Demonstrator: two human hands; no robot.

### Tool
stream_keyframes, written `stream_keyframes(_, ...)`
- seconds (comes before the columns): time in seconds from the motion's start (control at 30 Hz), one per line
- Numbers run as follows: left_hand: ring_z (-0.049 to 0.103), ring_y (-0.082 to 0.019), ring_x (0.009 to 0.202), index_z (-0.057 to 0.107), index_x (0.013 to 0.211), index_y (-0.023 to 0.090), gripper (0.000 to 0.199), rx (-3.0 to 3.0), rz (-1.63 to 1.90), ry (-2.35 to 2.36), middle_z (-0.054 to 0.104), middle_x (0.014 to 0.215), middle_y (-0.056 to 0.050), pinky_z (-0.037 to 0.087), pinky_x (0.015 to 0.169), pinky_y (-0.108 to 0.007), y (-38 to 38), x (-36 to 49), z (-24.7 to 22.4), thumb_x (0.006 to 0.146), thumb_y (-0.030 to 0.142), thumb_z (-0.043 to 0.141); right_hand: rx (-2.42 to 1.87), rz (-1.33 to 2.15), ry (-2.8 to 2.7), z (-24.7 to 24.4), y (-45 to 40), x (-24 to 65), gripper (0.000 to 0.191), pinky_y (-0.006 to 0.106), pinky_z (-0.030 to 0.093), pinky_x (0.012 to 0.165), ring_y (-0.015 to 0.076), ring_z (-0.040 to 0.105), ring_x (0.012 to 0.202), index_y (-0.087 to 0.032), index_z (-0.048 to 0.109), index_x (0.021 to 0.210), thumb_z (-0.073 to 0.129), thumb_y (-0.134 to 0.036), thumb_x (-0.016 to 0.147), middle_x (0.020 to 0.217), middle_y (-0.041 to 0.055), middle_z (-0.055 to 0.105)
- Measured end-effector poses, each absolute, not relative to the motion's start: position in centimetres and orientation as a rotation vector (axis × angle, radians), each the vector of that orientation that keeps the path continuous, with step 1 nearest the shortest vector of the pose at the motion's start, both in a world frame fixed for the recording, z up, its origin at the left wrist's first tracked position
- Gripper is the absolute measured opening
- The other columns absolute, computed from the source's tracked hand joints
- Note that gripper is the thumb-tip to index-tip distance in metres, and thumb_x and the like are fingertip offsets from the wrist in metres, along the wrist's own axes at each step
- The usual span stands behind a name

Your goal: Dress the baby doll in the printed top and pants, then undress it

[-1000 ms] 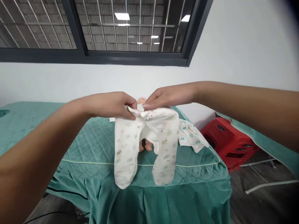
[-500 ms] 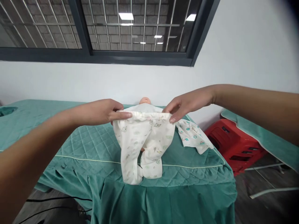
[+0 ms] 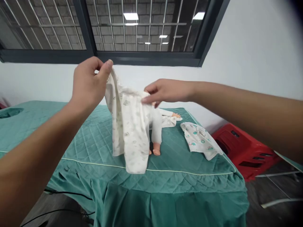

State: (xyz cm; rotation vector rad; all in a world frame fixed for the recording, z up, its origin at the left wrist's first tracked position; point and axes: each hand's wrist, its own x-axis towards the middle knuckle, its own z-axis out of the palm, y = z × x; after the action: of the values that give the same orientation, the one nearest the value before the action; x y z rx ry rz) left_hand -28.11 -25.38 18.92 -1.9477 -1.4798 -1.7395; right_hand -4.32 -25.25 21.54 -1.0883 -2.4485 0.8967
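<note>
White patterned baby trousers (image 3: 134, 135) hang in the air above the bed, legs down and creased sideways. My left hand (image 3: 91, 78) is closed, pinching one end of the waistband up high. Lower down, my right hand (image 3: 163, 91) grips the waistband's other side; its fingertips are slightly blurred. Behind the trousers lies a baby doll in white clothes. One doll leg (image 3: 156, 132) with a bare foot shows, and a doll hand (image 3: 176, 115) pokes out of a sleeve. The trousers and my right hand hide most of the doll.
A second patterned garment (image 3: 201, 138) lies near the right edge of the green quilted bed cover (image 3: 92, 148). Red plastic stools (image 3: 246, 151) stand beside the bed. A barred window (image 3: 146, 28) is in the wall behind. Black cables (image 3: 66, 192) run at the lower left.
My left hand has risen and moved left, lifting its end of the waistband. My right hand has shifted left and up. The trousers have turned and tilted, uncovering a doll leg and arm.
</note>
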Motion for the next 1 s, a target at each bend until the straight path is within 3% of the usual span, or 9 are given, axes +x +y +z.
stream_keyframes(0.13, 0.049, -0.01, 0.069, 0.058, 0.071, 0.013, 0.033, -1.959, -1.959, -1.419, 0.057, 0.071, 0.0, 0.04, 0.071, -0.026, -24.5, -27.7, 18.6, 0.09, 0.04, 0.058, -0.793, 0.912, -2.21, 19.7, -24.4, -7.8, 0.03, 0.044, 0.05, 0.099, 0.0214, 0.061, 0.107, -0.023, 0.07, 0.104, 0.07, -0.045, 0.083, 0.118, 0.0059, 0.068)
stream_keyframes(0.2, 0.048, -0.01, 0.064, 0.057, 0.069, 0.015, 0.032, -1.997, -2.028, -1.411, 0.054, 0.066, 0.002, 0.038, 0.065, -0.025, -24.2, -27.7, 17.4, 0.088, 0.041, 0.06, -0.759, 0.913, -2.225, 18.5, -24.1, -8.5, 0.032, 0.044, 0.046, 0.101, 0.0217, 0.06, 0.11, -0.024, 0.071, 0.107, 0.067, -0.045, 0.084, 0.121, 0.0054, 0.067)
stream_keyframes(0.33, 0.046, -0.013, 0.057, 0.055, 0.063, 0.019, 0.041, -2.28, -1.85, -1.751, 0.05, 0.056, 0.002, 0.039, 0.058, -0.028, -23.6, -28.3, 11.7, 0.09, 0.048, 0.05, -0.932, 0.851, -2.474, 14.7, -23.0, -7.4, 0.034, 0.038, 0.047, 0.092, 0.0213, 0.062, 0.095, -0.021, 0.074, 0.09, 0.06, -0.052, 0.087, 0.096, 0.0035, 0.072)
stream_keyframes(0.47, 0.059, -0.018, 0.075, 0.061, 0.075, 0.019, 0.037, -2.921, -1.384, -1.992, 0.066, 0.078, -0.002, 0.047, 0.07, -0.03, -22.6, -28.1, 3.2, 0.089, 0.051, 0.048, -1.187, 0.709, -2.667, 10.3, -21.3, -5.1, 0.037, 0.033, 0.046, 0.077, 0.0201, 0.06, 0.08, -0.02, 0.071, 0.085, 0.054, -0.053, 0.088, 0.081, 0.0016, 0.068)
stream_keyframes(0.63, 0.064, -0.021, 0.086, 0.061, 0.089, 0.021, 0.03, -2.943, -1.428, -2.144, 0.069, 0.091, -0.004, 0.051, 0.075, -0.033, -21.5, -25.8, -2.0, 0.088, 0.048, 0.048, -1.439, 0.44, -2.508, 6.5, -16.2, -1.4, 0.038, 0.035, 0.041, 0.103, 0.0283, 0.057, 0.118, -0.019, 0.067, 0.112, 0.054, -0.045, 0.088, 0.125, 0.0082, 0.066)
stream_keyframes(0.73, 0.065, -0.025, 0.1, 0.062, 0.103, 0.02, 0.032, -2.822, -1.495, -2.274, 0.07, 0.107, -0.009, 0.051, 0.086, -0.037, -20.5, -23.3, -1.7, 0.089, 0.046, 0.049, -1.659, 0.243, -2.29, 4.5, -11.4, 1.8, 0.056, 0.044, 0.033, 0.114, 0.034, 0.045, 0.135, -0.012, 0.051, 0.135, 0.053, -0.043, 0.089, 0.146, 0.0186, 0.049)
stream_keyframes(0.83, 0.063, -0.03, 0.113, 0.054, 0.127, 0.016, 0.052, -2.754, -1.359, -2.521, 0.066, 0.124, -0.016, 0.046, 0.099, -0.042, -18.9, -20.5, -1.6, 0.087, 0.05, 0.053, -1.854, 0.347, -2.068, 2.4, -6.4, 5.0, 0.085, 0.048, 0.036, 0.113, 0.0354, 0.045, 0.137, -0.012, 0.02, 0.154, 0.049, -0.06, 0.089, 0.155, 0.0217, 0.037)
stream_keyframes(0.93, 0.058, -0.031, 0.124, 0.045, 0.14, 0.014, 0.073, -2.775, -1.526, -2.756, 0.058, 0.137, -0.019, 0.047, 0.1, -0.039, -16.7, -18.0, -2.7, 0.085, 0.062, 0.051, -1.992, 0.549, -1.939, 0.6, -2.1, 7.2, 0.108, 0.05, 0.035, 0.113, 0.0365, 0.048, 0.135, -0.012, -0.004, 0.157, 0.041, -0.078, 0.084, 0.155, 0.0235, 0.035)
stream_keyframes(1.0, 0.056, -0.029, 0.127, 0.04, 0.145, 0.017, 0.076, -2.982, -1.688, -2.679, 0.052, 0.145, -0.018, 0.05, 0.095, -0.035, -15.3, -16.7, -3.6, 0.088, 0.068, 0.04, -2.041, 0.608, -1.884, -0.3, 0.2, 7.9, 0.119, 0.05, 0.033, 0.115, 0.0379, 0.043, 0.138, -0.008, -0.009, 0.156, 0.038, -0.085, 0.079, 0.156, 0.0247, 0.033)
